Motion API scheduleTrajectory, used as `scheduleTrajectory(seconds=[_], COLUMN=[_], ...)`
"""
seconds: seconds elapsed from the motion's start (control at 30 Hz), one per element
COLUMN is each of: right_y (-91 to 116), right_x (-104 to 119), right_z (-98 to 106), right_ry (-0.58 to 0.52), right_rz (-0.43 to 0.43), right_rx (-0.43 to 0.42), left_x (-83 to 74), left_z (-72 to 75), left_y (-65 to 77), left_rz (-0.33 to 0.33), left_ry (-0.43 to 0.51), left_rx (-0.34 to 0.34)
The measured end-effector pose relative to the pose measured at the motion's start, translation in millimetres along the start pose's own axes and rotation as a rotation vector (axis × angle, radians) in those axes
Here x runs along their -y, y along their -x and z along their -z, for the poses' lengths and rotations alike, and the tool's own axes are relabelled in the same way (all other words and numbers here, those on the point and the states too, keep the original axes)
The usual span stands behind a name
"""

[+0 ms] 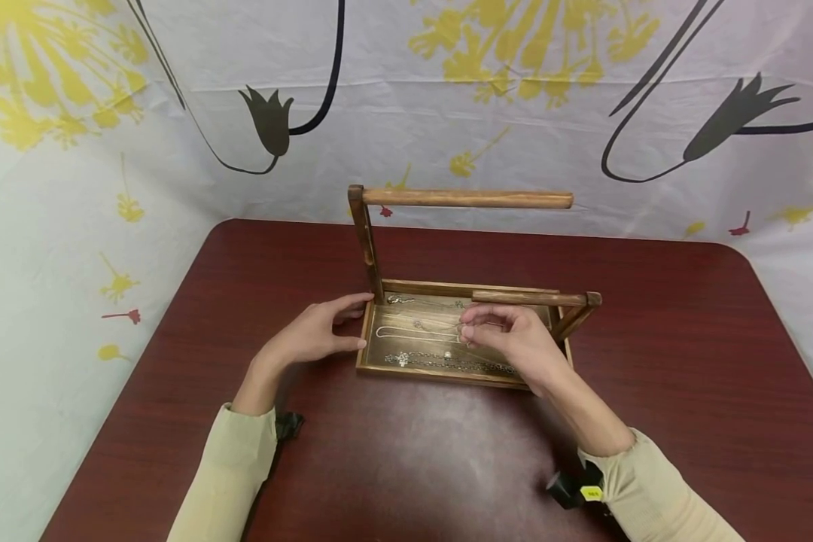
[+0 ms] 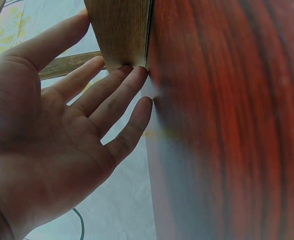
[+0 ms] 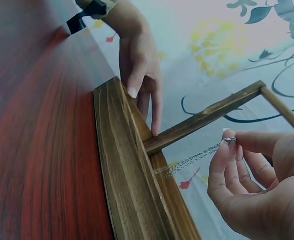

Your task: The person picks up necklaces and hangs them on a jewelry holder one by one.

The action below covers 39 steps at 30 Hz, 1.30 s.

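A shallow wooden tray (image 1: 440, 377) stands on the table with several fine chain necklaces (image 1: 406, 360) laid along its bottom. My left hand (image 1: 312, 330) is at the tray's left end. Its thumb and fingers are spread and fairly straight, fingertips against the end wall (image 2: 124, 35) in the left wrist view. Over the right half of the tray, my right hand (image 1: 515, 342) pinches one end of a silver chain necklace (image 3: 199, 156) between thumb and forefinger. From there the chain slants down into the tray, where the wall hides its lower part in the right wrist view.
A wooden post rises at each end of the tray. The left one carries a long horizontal bar (image 1: 467, 199), and the right one a lower bar (image 1: 528, 299) close above my right hand. The dark red table (image 1: 664, 339) ends at a patterned cloth (image 1: 393, 135) behind.
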State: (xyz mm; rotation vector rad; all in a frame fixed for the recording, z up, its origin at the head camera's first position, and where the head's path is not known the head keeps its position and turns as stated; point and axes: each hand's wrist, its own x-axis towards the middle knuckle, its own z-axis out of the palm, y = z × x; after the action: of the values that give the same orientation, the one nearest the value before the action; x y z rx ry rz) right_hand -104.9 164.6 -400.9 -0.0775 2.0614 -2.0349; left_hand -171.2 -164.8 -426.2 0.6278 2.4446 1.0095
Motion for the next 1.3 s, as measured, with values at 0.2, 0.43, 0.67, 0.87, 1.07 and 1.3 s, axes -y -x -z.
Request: scheduleTrajectory(seconds=[0.2, 0.43, 0.67, 0.87, 1.07, 1.3], right_y=[6, 12, 16, 17, 18, 21], right_x=[4, 14, 25, 30, 36, 43], right_z=[-1, -3, -3, 0, 1, 2], right_ry=[-0.025, -0.13, -0.225, -0.249, -0.126, -0.004], right_rz=[0.029, 0.016, -0.034, -0.013, 0.073, 0.148], right_rx=[0.013, 0.036, 0.05, 0.073, 0.046, 0.001], left_x=[-0.9, -1.3, -1.3, -1.0, -1.0, -0.5], left_z=[0.4, 0.8, 0.7, 0.0, 0.5, 0.9], left_y=[-0.1, 0.3, 0.7, 0.4, 0.7, 0.2], left_rz=[0.001, -0.001, -0.003, -0.003, -0.005, -0.021], left_ry=[-0.004, -0.003, -0.004, 0.002, 0.001, -0.003], left_rx=[0.003, 0.005, 0.004, 0.005, 0.007, 0.01])
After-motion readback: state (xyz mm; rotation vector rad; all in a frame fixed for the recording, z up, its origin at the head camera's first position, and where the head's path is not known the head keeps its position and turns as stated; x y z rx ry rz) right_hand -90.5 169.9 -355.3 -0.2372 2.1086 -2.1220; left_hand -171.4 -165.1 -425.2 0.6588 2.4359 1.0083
